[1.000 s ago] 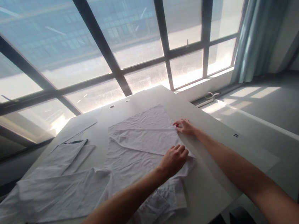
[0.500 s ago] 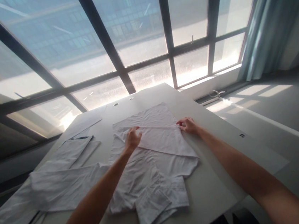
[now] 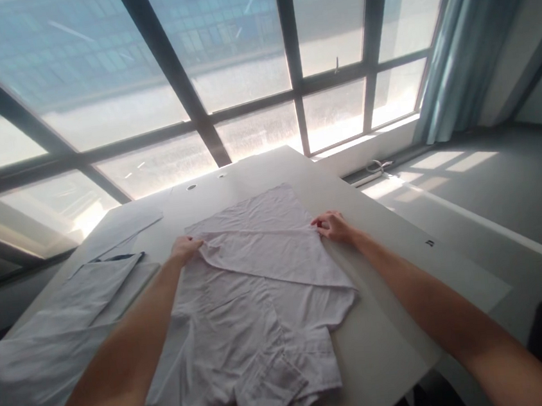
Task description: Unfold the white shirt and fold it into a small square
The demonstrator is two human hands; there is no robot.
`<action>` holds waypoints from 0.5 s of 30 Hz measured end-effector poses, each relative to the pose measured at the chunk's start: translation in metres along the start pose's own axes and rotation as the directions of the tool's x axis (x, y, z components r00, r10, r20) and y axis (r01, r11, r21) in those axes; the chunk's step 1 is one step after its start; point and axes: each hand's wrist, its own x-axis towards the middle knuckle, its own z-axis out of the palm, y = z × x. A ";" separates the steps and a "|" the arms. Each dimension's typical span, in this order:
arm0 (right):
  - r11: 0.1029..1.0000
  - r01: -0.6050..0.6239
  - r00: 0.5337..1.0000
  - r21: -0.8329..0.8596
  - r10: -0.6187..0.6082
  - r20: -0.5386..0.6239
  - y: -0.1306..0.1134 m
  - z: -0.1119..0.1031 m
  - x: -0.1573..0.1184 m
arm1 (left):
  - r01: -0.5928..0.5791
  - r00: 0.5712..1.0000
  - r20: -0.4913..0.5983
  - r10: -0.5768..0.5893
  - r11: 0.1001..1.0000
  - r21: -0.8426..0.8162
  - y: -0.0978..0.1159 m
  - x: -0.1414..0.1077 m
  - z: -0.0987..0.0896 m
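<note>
While the collar of the white shirt lies nearest on the table, one sleeve appears spread out leftward, so that side looks not yet folded in. Farther up, the folded sleeve already lies across the shirt's body. The left hand has its fingers pinched together on that sleeve's end; the right hand has its fingertips together at the opposite edge, though whether they grip cloth I cannot tell. Beyond, the hem seems unfolded.
</note>
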 end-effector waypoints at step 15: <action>0.999 0.026 1.000 -0.037 -0.025 0.018 -0.001 -0.002 -0.002 | -0.666 0.733 0.222 0.642 0.613 0.426 0.064 -0.093 0.082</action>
